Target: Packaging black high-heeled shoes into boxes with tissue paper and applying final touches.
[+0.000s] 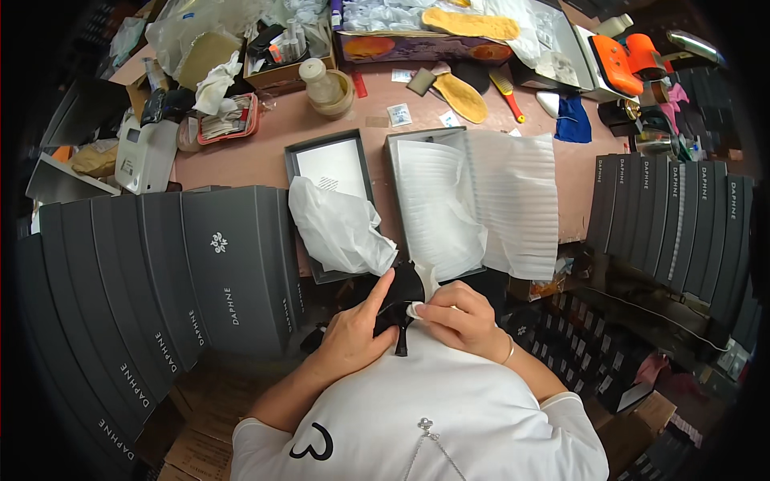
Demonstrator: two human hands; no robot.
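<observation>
2 hands hold a black high-heeled shoe [401,301] close to the person's chest, just below an open shoe box.

The left hand [350,337] curls around the shoe, index finger straight along its side; the right hand [457,317] pinches white tissue [425,282] at the shoe's opening. Ahead lie crumpled paper [337,228], the grey box [401,160] lined with white wrap, and its lid [290,160]. Stacked dark boxes [160,264] flank both bent forearms.

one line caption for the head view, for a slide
Both hands, left and right, hold a black high-heeled shoe beside an open grey shoebox lined with white tissue paper.
</observation>
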